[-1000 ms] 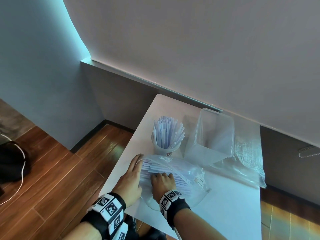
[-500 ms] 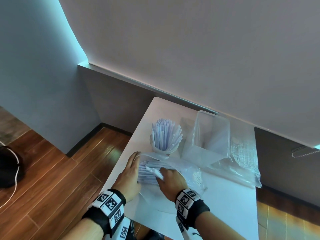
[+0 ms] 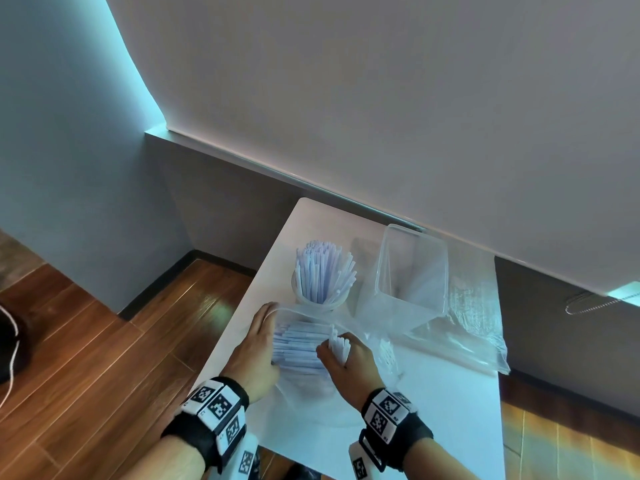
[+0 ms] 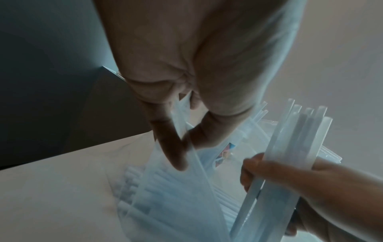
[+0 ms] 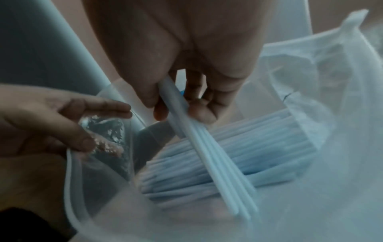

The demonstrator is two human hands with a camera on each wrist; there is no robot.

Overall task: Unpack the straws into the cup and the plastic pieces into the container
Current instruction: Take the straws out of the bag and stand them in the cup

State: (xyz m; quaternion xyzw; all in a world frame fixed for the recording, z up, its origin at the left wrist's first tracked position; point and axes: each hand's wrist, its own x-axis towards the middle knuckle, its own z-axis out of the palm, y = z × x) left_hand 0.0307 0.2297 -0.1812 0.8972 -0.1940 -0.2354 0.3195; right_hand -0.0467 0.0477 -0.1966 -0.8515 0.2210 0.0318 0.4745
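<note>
— Step in hand?
— Your right hand (image 3: 348,358) is clamping a bundle of pale blue plastic straws (image 5: 209,157); your left hand (image 3: 254,351) is pinching the clear bag's rim (image 4: 186,131).
— Next?
— You are likely heading for the white cup (image 3: 320,301) beyond your fingertips; lift clear first.

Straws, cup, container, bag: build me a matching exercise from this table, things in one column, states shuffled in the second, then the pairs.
Things:
1. cup
2. container
3. bag of straws
4. straw bundle

States:
A. held up in the right hand grip
B. lying on the table, mouth pinched open by the left hand
C. clear, nothing visible inside
D. stuffed with upright straws

Pairs: 1-D, 2-C, 3-B, 4-A
</note>
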